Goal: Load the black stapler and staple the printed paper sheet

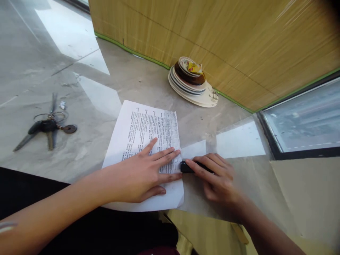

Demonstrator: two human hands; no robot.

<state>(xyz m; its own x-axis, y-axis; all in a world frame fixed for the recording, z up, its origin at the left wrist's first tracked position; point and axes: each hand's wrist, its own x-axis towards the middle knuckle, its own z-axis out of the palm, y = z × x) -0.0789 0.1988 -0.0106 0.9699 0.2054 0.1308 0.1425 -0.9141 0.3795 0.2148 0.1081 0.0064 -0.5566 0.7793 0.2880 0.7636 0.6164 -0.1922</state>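
Observation:
White printed paper [143, 124] lies on the grey table, its lines of text running sideways to me; how many sheets there are I cannot tell. My left hand [148, 170] presses flat on it with the fingers spread towards the right edge. At that edge my right hand [216, 173] is wrapped round a black stapler [187, 167], whose front end meets the paper close to my left fingertips. Most of the stapler's body is hidden under my right fingers. The paper's lower right corner is slightly bent.
A bunch of keys [47, 125] with rings and a round tag lies at the left. Stacked plates [190, 83] with a small yellow packet [194, 67] on top stand at the back, near a bamboo-like screen [212, 35]. A dark-framed window [305, 117] is at the right.

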